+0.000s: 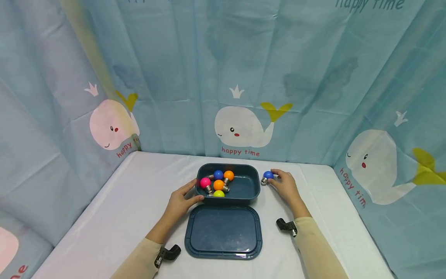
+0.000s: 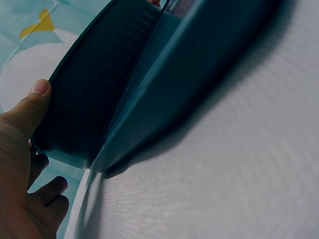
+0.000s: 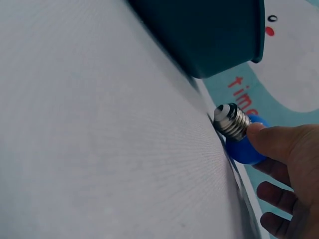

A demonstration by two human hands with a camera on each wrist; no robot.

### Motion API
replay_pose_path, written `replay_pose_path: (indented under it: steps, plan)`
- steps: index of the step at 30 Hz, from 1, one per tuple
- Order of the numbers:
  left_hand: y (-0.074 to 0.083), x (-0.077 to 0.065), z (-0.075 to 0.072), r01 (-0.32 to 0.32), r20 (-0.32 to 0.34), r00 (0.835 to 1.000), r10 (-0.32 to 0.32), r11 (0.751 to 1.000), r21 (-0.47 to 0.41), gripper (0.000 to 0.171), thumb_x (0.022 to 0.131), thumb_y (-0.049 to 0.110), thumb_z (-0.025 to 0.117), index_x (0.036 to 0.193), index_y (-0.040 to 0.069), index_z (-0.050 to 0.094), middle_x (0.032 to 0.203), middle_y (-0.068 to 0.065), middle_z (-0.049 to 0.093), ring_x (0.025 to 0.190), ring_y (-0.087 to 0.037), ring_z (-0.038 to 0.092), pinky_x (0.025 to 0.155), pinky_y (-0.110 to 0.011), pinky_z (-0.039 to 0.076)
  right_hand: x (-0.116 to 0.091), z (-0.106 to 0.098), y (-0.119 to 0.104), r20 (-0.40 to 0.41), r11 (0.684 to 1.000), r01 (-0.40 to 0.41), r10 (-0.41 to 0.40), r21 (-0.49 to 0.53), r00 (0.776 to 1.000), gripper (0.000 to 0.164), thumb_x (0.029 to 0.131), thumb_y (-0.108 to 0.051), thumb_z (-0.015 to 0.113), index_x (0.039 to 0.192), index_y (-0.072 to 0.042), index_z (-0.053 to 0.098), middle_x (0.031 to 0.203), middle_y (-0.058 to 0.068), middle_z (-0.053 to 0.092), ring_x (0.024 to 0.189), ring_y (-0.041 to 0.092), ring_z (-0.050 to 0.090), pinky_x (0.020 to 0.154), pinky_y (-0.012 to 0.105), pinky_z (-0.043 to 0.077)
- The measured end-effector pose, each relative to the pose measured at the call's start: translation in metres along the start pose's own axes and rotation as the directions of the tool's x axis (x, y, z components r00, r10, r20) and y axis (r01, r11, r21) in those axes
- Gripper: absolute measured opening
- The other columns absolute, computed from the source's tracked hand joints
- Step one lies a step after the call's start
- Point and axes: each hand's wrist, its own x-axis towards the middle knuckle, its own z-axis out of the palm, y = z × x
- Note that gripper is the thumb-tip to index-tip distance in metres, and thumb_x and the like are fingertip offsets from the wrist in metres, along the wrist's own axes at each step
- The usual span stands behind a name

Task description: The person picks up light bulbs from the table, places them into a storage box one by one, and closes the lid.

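Observation:
A dark blue plastic box (image 1: 251,186) stands at the middle of the table, with several coloured light bulbs in its left half. Among them are a pink bulb (image 1: 204,182), a yellow bulb (image 1: 218,193) and another blue one. My left hand (image 1: 179,201) holds the box's left end, thumb (image 2: 40,92) at the near rim side and fingers round the far side. Just right of the box, my right hand (image 1: 286,186) pinches a blue light bulb (image 3: 244,149) between thumb and fingers. Its metal screw base (image 3: 232,121) points toward the box's side.
The box's flat dark blue lid (image 1: 223,232) lies on the white table (image 1: 139,193) directly in front of it. A light blue curtain (image 1: 167,77) printed with whales hangs behind and along both sides. Each sleeve carries a black wrist camera (image 1: 286,225).

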Motion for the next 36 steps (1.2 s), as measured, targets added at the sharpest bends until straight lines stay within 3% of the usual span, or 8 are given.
replay_pose_path:
  steps: [9,20,36]
  plan:
    - [0.000,0.000,0.000,-0.002,0.000,1.000,0.002,1.000,0.004,0.086,0.080,0.056,0.082,0.152,0.022,0.051,0.156,0.002,0.050,0.147,-0.028,0.044,0.118,-0.054,0.038,-0.001,0.000,0.000,-0.029,1.000,-0.003,0.003,0.006,1.000,0.045,0.093,-0.026,0.078,0.133,-0.007,0.068,0.125,0.016,0.070,0.111,0.034,0.059,0.096,0.053,0.048]
    - [0.001,0.000,0.000,0.005,-0.004,1.000,-0.005,1.000,-0.005,0.085,0.079,0.056,0.083,0.152,0.023,0.052,0.155,0.003,0.050,0.147,-0.027,0.044,0.118,-0.053,0.038,-0.002,-0.011,-0.005,-0.046,0.999,0.005,-0.003,0.039,0.999,0.048,0.092,-0.030,0.078,0.133,-0.007,0.067,0.126,0.016,0.069,0.111,0.035,0.057,0.093,0.051,0.047]
    - [-0.002,0.000,0.000,-0.010,-0.010,1.000,0.010,1.000,-0.007,0.085,0.079,0.056,0.083,0.151,0.021,0.053,0.155,0.002,0.051,0.146,-0.028,0.044,0.118,-0.054,0.039,-0.004,-0.029,-0.023,-0.096,0.995,0.097,-0.096,0.008,0.991,0.048,0.090,-0.030,0.082,0.131,-0.009,0.070,0.119,0.016,0.069,0.108,0.034,0.058,0.089,0.049,0.049]
